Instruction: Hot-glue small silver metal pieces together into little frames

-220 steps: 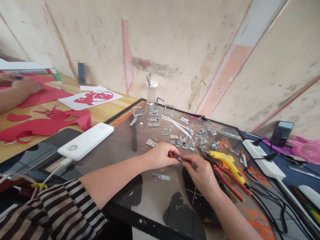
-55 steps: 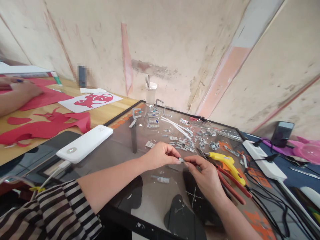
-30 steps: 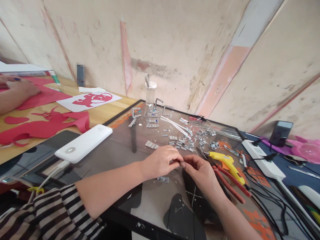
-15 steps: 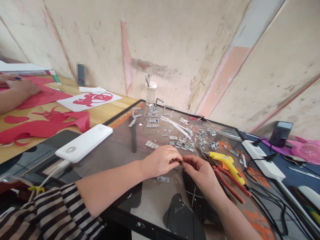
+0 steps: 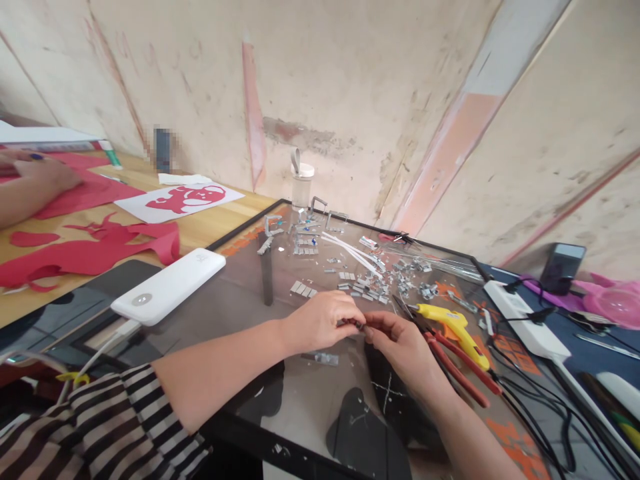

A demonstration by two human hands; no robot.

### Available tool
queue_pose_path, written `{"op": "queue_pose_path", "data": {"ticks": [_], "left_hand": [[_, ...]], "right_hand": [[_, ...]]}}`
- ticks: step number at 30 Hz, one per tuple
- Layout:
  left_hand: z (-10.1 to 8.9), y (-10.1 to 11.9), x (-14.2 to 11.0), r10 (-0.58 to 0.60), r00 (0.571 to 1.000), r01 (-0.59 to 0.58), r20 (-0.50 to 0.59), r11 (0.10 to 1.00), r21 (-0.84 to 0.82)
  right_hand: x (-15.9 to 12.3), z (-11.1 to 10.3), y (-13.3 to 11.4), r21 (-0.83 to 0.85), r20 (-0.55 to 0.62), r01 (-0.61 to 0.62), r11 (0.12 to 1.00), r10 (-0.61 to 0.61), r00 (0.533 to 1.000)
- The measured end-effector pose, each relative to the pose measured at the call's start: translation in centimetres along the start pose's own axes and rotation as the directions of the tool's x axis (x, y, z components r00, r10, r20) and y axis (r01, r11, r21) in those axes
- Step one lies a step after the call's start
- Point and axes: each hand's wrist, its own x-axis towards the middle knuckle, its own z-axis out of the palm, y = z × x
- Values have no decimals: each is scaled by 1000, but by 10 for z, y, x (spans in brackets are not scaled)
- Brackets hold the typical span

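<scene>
My left hand [image 5: 327, 321] and my right hand [image 5: 397, 337] meet fingertip to fingertip above the dark glass tabletop [image 5: 235, 313]. Both are closed in a pinch around something small and dark, mostly hidden by the fingers; its kind cannot be made out. Just beyond the hands lie many small grey metal-like pieces [image 5: 367, 287] and a short row of joined grey pieces [image 5: 303, 289]. A yellow glue gun [image 5: 453, 327] and red-handled pliers [image 5: 463, 370] rest right of my right hand. Below my left wrist is a flat, shiny grey strip [image 5: 325, 359].
A white power bank [image 5: 170, 285] with a cable lies at left. White sticks [image 5: 353, 253] and a lidded jar [image 5: 302, 183] are farther back. At right are a power strip [image 5: 527, 323] and black cables. Another person's hand [image 5: 45, 177] rests on red paper [image 5: 95, 190].
The fingertips have shifted slightly around the small piece, and more of it shows between them. The arms and the things on the table look the same.
</scene>
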Motion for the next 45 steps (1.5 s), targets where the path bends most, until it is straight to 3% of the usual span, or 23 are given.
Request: {"op": "queue_pose_path", "data": {"ticks": [6,27,35,39,45], "left_hand": [[-1,2,1,-1,1000,1,-26,1000,23],[-1,2,1,-15,1000,15,-22,999,38],[-2,6,1,-94,995,90,-27,989,-116],[-1,6,1,-167,986,161,-22,970,-182],[0,9,2,-244,969,230,-36,947,-223]], "right_hand": [[-1,1,-1,52,33,-4,999,2,999],[-1,1,-1,-45,-23,21,999,-22,999],[0,2,2,-136,-90,73,988,-86,992],[0,2,6,-50,-86,69,996,-73,994],[3,2,8,203,-82,-33,979,51,995]]}}
